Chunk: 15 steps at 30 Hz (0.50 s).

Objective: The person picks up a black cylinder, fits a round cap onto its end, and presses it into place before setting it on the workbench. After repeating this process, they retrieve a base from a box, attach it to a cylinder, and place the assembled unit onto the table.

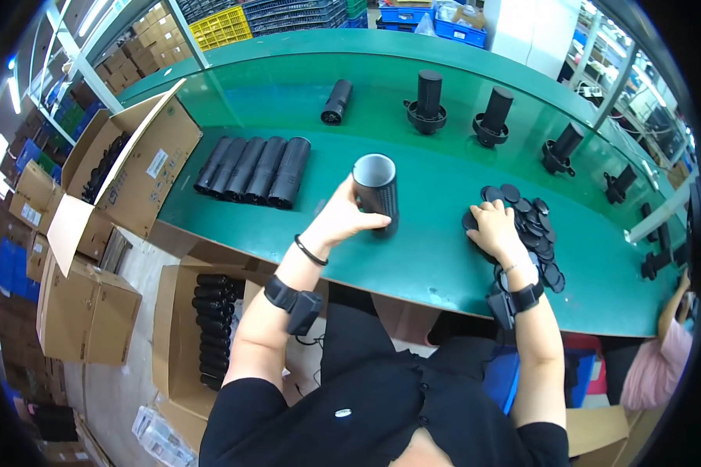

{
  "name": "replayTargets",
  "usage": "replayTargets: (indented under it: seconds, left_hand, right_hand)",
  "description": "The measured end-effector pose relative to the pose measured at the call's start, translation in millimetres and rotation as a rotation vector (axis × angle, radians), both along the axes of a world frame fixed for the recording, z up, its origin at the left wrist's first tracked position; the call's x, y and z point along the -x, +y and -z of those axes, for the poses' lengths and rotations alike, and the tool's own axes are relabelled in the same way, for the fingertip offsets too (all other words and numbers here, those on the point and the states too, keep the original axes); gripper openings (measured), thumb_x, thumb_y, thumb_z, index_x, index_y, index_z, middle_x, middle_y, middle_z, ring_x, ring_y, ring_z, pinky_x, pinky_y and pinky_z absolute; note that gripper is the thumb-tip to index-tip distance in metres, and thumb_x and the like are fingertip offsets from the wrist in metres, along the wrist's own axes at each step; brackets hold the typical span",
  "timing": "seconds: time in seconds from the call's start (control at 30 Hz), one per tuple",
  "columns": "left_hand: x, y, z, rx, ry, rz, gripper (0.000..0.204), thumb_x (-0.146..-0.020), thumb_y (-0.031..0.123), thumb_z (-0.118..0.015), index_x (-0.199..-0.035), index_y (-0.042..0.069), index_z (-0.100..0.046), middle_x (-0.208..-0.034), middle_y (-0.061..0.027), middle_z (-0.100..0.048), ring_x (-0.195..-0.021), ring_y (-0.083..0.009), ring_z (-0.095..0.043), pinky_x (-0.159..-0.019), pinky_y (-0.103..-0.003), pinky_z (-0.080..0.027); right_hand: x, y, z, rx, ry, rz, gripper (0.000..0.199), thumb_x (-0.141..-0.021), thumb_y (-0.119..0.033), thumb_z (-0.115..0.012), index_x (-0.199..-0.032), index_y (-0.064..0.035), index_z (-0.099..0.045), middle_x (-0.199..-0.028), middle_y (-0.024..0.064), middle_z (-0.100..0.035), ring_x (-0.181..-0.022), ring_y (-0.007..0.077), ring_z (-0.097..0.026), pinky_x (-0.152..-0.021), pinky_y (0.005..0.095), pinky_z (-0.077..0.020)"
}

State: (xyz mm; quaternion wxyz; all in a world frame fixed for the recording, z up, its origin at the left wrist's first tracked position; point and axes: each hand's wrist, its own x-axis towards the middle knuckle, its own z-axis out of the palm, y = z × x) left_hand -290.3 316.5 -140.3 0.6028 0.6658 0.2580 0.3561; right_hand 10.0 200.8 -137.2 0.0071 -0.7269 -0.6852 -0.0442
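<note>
My left hand (344,218) is wrapped around a black tube (376,187), which stands upright on the green bench with its open, grey-lined end facing up. Thumb and fingers grip it from the left and near side. At the left edge of a loose pile of black round caps (539,233), my right hand (494,227) has its fingers bent down over one black round cap (469,221). Part of that cap is hidden under the hand. To the left of the held tube, several similar black tubes (255,170) lie side by side.
One black tube (337,102) lies farther back. Black flanged parts (427,105) stand in a row along the back right. Cardboard boxes with black parts sit at the left (144,167) and below the bench edge (166,335). A co-worker in a pink sleeve (662,362) is at the far right.
</note>
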Motion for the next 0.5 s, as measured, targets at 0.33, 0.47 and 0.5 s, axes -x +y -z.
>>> replayTargets:
  seconds: [0.33,0.47,0.5]
  left_hand:
    - [-33.4,-24.0,0.7,0.046,0.042,-0.017,0.084,-0.072,0.019,-0.086,-0.140,0.003,-0.040,-0.127,-0.0109,-0.056,-0.119,-0.0220,-0.055,-0.101,-0.036,-0.045]
    - [-40.9,-34.0,3.5,-0.076,-0.031,-0.115,0.072,-0.072,0.019,-0.086,-0.132,0.005,-0.047,-0.121,-0.0089,-0.058,-0.116,-0.0209,-0.056,-0.099,-0.036,-0.045]
    - [-43.9,-36.4,2.3,-0.079,-0.040,-0.104,0.072,-0.072,0.019,-0.086,-0.132,0.005,-0.047,-0.121,-0.0089,-0.058,-0.116,-0.0209,-0.056,-0.099,-0.036,-0.045]
  right_hand:
    - [-1.7,-1.6,-14.7,0.016,1.703,-0.209,0.063,-0.091,-0.028,-0.069,-0.144,-0.0039,-0.044,-0.127,0.0141,-0.057,-0.114,0.0229,-0.056,-0.094,0.0361,-0.0462]
    - [11.4,-7.3,-7.6,0.129,2.417,-0.398,0.068,-0.098,-0.038,-0.059,-0.149,-0.0028,-0.031,-0.129,0.0201,-0.053,-0.104,0.0254,-0.059,-0.087,0.0347,-0.0511]
    - [13.2,-8.3,-5.8,0.137,2.480,-0.411,0.067,-0.099,-0.038,-0.057,-0.149,-0.0030,-0.030,-0.130,0.0208,-0.052,-0.102,0.0257,-0.059,-0.086,0.0347,-0.0513]
